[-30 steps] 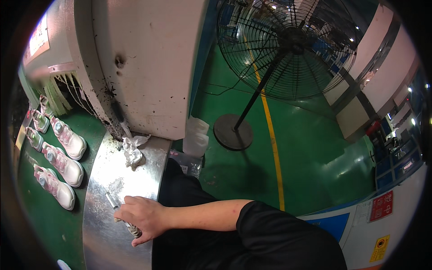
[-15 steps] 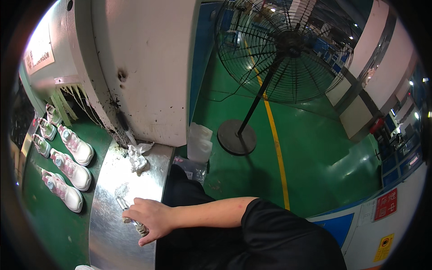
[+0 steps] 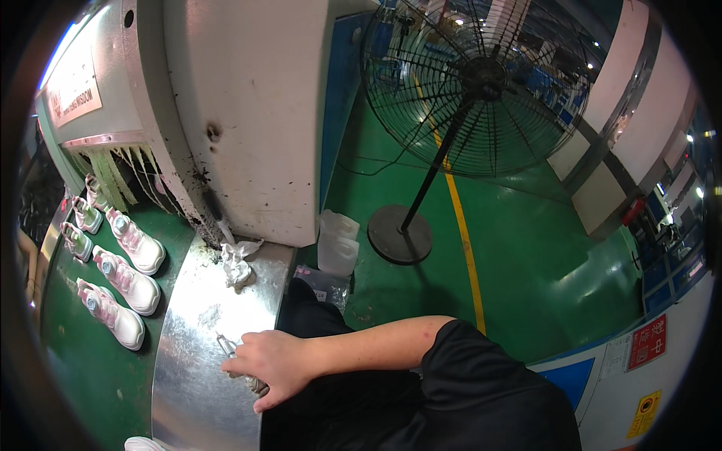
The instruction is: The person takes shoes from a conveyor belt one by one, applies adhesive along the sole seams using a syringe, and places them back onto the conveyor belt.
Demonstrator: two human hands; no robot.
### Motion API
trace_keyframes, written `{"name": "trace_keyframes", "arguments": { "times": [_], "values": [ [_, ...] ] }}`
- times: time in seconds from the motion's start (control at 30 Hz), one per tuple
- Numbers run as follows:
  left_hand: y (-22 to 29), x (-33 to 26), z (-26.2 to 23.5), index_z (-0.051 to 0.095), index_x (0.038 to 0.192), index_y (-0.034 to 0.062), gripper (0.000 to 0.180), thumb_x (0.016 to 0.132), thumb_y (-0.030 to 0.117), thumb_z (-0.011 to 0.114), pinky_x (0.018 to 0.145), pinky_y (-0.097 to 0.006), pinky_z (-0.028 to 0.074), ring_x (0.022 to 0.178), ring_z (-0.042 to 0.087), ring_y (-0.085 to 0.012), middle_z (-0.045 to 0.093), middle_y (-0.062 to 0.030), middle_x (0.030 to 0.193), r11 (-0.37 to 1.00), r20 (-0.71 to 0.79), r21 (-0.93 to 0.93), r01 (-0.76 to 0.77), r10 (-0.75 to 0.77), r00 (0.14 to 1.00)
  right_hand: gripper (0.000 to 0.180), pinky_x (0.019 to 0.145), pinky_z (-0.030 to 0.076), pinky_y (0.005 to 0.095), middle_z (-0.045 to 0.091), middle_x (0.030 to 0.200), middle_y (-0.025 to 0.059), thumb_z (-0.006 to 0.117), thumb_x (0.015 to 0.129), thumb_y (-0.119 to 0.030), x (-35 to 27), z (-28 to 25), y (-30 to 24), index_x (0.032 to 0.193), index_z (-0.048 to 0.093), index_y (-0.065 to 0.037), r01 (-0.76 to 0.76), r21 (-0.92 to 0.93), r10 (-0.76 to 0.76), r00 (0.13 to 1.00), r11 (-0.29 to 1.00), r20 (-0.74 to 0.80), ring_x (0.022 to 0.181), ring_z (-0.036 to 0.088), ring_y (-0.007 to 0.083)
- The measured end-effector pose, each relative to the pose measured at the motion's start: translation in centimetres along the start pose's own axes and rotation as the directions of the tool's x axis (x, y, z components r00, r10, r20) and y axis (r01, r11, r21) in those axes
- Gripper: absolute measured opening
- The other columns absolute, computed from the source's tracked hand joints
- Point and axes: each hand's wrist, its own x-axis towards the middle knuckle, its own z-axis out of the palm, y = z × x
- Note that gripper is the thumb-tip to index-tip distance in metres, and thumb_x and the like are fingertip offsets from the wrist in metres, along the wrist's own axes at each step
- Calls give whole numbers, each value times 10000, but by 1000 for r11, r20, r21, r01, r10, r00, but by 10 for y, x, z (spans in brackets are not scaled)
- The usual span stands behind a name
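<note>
My right hand (image 3: 277, 367) reaches in from the right, palm down over a metal ledge (image 3: 180, 376). Its fingers curl over a slim silver metal tool (image 3: 225, 345) with a greyish wrapped handle, while the thumb lies along the near side. Much of the tool is hidden under the fingers, so its exact kind does not show. Farther up the ledge lies a crumpled white cloth (image 3: 236, 267). My left hand is out of view.
Several white and pink shoes (image 3: 124, 282) stand on a green belt to the left, beside a machine opening with a fringed green curtain (image 3: 113, 177). A pale machine housing (image 3: 256, 113) rises behind the ledge. A black floor fan (image 3: 481, 83) and white plastic jugs (image 3: 338, 244) stand beyond.
My right hand and the tool have shifted slightly right along the ledge. The view has moved a little, and more of a shoe shows at the bottom edge.
</note>
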Motion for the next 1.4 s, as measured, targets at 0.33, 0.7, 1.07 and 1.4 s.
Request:
{"name": "trace_keyframes", "arguments": {
  "times": [0.33,0.7,1.07,1.4],
  "values": [
    [118,-85,139,478,1233,17,529,814,314,604,902,-426,472,1035,574,-285,564,-164,1171,782,204,-614,106,27,979,742,799,495,389,618,1015,153,735,724,-470,11,13,-18,1258,487,-17,92,138,-83,994,986,-69,906,609,328],
    [104,-83,129,478,1197,-9,591,704,225,703,876,-483,529,1008,630,-356,605,-226,1102,537,240,-828,158,85,967,1064,889,443,359,501,1110,162,774,629,-629,50,-4,-90,1315,317,44,64,986,-226,974,151,-29,1014,536,233],
    [108,-94,130,470,1191,28,619,649,74,765,866,-484,517,1047,601,-382,580,-244,1088,600,244,-798,-56,407,880,1013,840,403,360,532,1060,206,607,713,-746,91,4,-146,1285,401,65,-74,976,-354,935,-203,-2,976,509,263],
    [123,-100,131,499,1139,24,598,611,8,776,886,-474,528,1035,618,-367,597,-240,1067,584,238,-805,-108,484,842,733,912,387,458,647,933,221,525,822,-687,94,4,-156,1162,498,-39,-109,994,-256,962,-25,99,1013,547,329]
  ]
}}
